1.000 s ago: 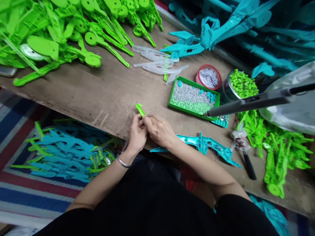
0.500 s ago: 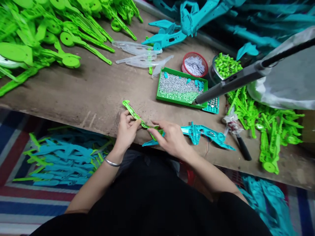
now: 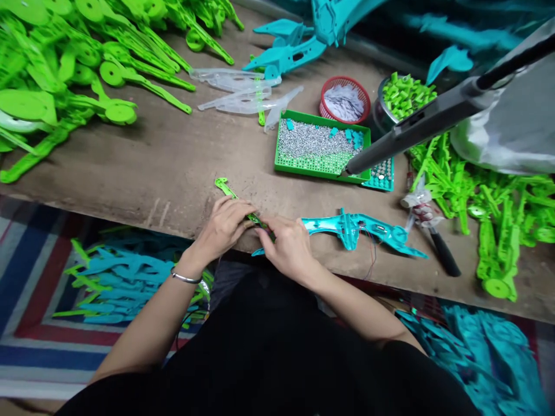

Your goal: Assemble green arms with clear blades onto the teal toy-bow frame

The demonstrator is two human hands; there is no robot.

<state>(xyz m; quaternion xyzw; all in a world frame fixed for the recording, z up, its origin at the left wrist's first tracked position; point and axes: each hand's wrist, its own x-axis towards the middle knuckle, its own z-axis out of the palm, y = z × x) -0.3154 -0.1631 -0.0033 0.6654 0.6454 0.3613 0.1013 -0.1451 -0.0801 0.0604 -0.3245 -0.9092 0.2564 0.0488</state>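
Observation:
Near the table's front edge, a long narrow green plastic part [image 3: 223,185] slants between my two hands. My left hand [image 3: 228,224] is closed round its middle from above, hiding much of it. The fingers of my right hand [image 3: 286,242] pinch its lower right end, where small dark details show too finely to make out. To the right of my right hand lies a turquoise plastic shell [image 3: 327,225] with thin wires hanging from it; its left end passes behind that hand.
A green tray [image 3: 321,171] of small metal pieces stands beyond my hands, beside a red basket [image 3: 323,107]. A grey power tool [image 3: 390,144] hangs over the tray. Piled green parts [image 3: 65,75] cover the back left. A black-handled tool [image 3: 444,254] lies right.
My left hand has turned over and now covers more of the green part. My right hand has come closer to it, with its fingers more closed. The whole view has shifted slightly.

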